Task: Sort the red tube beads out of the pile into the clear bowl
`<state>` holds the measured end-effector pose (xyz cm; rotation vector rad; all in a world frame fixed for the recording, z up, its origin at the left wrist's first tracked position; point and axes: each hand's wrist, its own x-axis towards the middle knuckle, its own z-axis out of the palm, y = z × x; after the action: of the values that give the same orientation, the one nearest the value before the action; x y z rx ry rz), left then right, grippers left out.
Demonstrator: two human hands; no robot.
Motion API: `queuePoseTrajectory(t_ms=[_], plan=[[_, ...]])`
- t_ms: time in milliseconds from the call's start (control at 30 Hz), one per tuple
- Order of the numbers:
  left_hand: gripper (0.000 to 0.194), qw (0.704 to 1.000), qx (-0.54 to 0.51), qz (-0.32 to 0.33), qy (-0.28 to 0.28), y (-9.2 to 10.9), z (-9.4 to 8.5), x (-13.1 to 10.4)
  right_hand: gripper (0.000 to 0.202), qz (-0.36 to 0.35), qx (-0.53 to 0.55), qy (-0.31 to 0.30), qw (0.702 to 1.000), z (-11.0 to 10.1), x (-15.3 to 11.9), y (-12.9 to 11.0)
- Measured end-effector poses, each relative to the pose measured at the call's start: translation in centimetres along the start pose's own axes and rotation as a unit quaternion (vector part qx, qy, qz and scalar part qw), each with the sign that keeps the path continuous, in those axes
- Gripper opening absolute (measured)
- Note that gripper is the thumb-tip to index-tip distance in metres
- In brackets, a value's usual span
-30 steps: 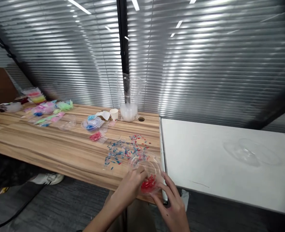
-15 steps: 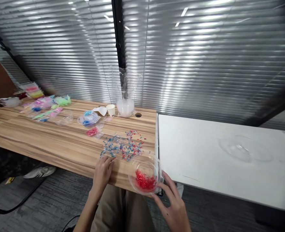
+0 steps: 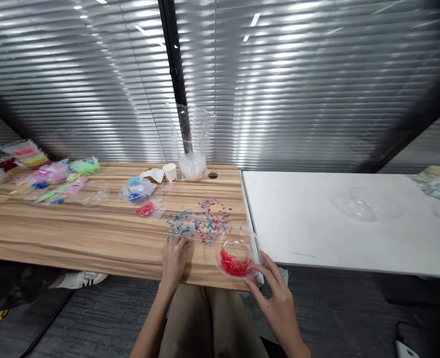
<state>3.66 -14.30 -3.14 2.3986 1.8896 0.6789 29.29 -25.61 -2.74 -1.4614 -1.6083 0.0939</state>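
A clear plastic bowl [image 3: 238, 233] holds a heap of small red tube-shaped pieces [image 3: 235, 263] and is tilted toward me at the table's front edge. My right hand [image 3: 275, 288] grips its right side, thumb below and fingers along the rim. Beyond lies a loose spread of blue and red pieces [image 3: 197, 223], mixed together. At the near left side of that spread, my left hand [image 3: 174, 261] rests low on the wood with its fingers bent together; whatever is under the fingertips is hidden.
Left on the wooden table [image 3: 93, 233] are a bag of red pieces [image 3: 145, 209], a clear dish with blue packets [image 3: 137, 191], a paper cup [image 3: 170, 172] and colourful bags [image 3: 55, 174]. Clear lids [image 3: 361, 206] lie on the white table [image 3: 290, 219]. Another person's shoe [image 3: 83, 279] shows below.
The view has swung and levelled, so the table sits differently in it. My right hand still grips the bowl, and my left hand stays by the scattered pieces.
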Motion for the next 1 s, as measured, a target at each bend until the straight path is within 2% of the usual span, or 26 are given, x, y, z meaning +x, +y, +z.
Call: queuePoseTrajectory(t_ms=[167, 267, 400, 500, 600, 667, 800, 900, 1000], plan=[[0.017, 1.000, -0.010, 0.011, -0.011, -0.2, -0.3, 0.0, 0.024, 0.003, 0.009, -0.022, 1.000, 0.2, -0.5, -0.8], [0.016, 0.998, -0.054, 0.014, 0.005, 0.3, -1.1, 0.0, 0.022, -0.020, 0.005, -0.028, 0.999, -0.3, -0.6, -0.8], [0.017, 0.980, -0.185, 0.053, 0.048, 3.3, -3.2, -1.0, 0.025, -0.055, -0.008, -0.037, 0.998, -1.0, -0.9, -0.9], [0.017, 0.966, -0.224, 0.128, 0.016, 6.2, -4.3, -2.0, 0.026, -0.067, -0.007, -0.036, 0.997, -0.8, -1.3, -1.2], [0.017, 0.954, -0.254, 0.160, -0.003, 7.5, -4.3, -2.1, 0.025, -0.073, -0.004, -0.035, 0.997, -0.4, -1.4, -1.2], [0.018, 0.953, -0.272, 0.133, 0.010, 6.9, -3.7, -1.6, 0.025, -0.066, -0.005, -0.033, 0.997, -0.5, -1.1, -0.9], [0.024, 0.970, -0.237, 0.025, 0.050, 4.1, -1.7, 0.1, 0.026, -0.061, -0.012, -0.031, 0.998, -1.5, 0.0, 0.1], [0.025, 0.985, -0.173, 0.014, 0.008, 2.8, -0.1, 1.2, 0.028, -0.076, -0.020, -0.043, 0.996, -2.3, 0.7, 0.9], [0.025, 0.991, -0.130, 0.009, -0.026, 2.6, 0.9, 1.8, 0.030, -0.076, -0.029, -0.061, 0.995, -2.6, 0.8, 1.2]])
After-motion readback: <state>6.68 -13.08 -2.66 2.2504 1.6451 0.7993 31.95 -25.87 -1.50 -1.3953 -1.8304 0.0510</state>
